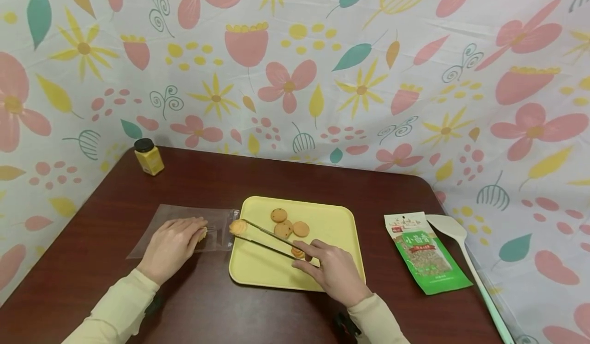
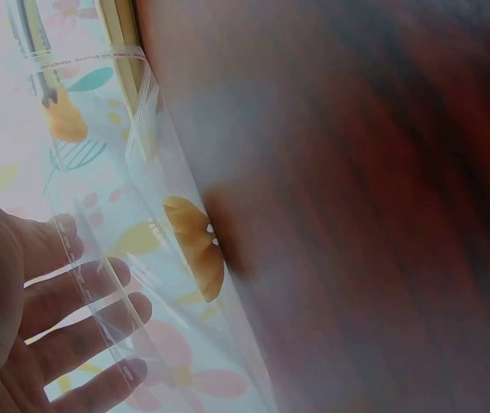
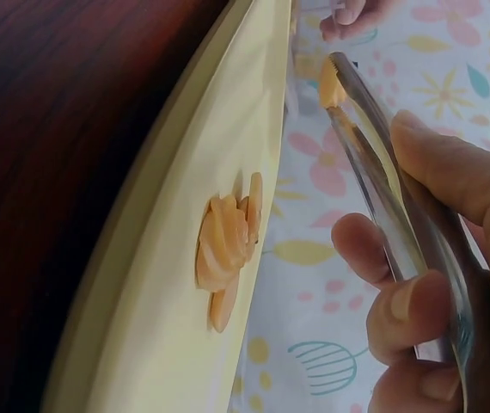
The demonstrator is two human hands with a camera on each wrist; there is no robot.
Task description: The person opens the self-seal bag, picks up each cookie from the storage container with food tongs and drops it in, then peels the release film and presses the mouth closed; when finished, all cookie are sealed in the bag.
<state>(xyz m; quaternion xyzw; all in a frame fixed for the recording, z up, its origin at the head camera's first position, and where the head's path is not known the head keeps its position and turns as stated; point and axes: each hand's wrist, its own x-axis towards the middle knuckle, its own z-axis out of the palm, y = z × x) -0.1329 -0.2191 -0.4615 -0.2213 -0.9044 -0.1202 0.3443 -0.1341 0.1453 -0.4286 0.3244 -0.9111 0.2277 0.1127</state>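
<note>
My left hand (image 1: 173, 242) is over a clear plastic bag (image 1: 168, 212), its fingertips holding the raised upper film in the left wrist view. Inside that bag lies a swirled cookie (image 2: 197, 249). Metal tongs (image 3: 378, 163) are gripped in my right hand (image 1: 335, 271), thumb on one arm and fingers on the other. Their tips hold another swirled cookie (image 1: 238, 227) above the tray's left edge, near the bag's mouth. On the yellow tray (image 1: 262, 272) several cookies are grouped: round ones (image 1: 278, 215) and a swirled one (image 3: 223, 243) partly behind the tongs in the head view.
A yellow jar (image 1: 149, 158) with a black lid stands at the table's back left corner. To the tray's right lie a green and white seasoning packet (image 1: 426, 254) and a spatula (image 1: 461, 239) with a pale green handle. A patterned cloth (image 1: 286, 52) hangs behind the table.
</note>
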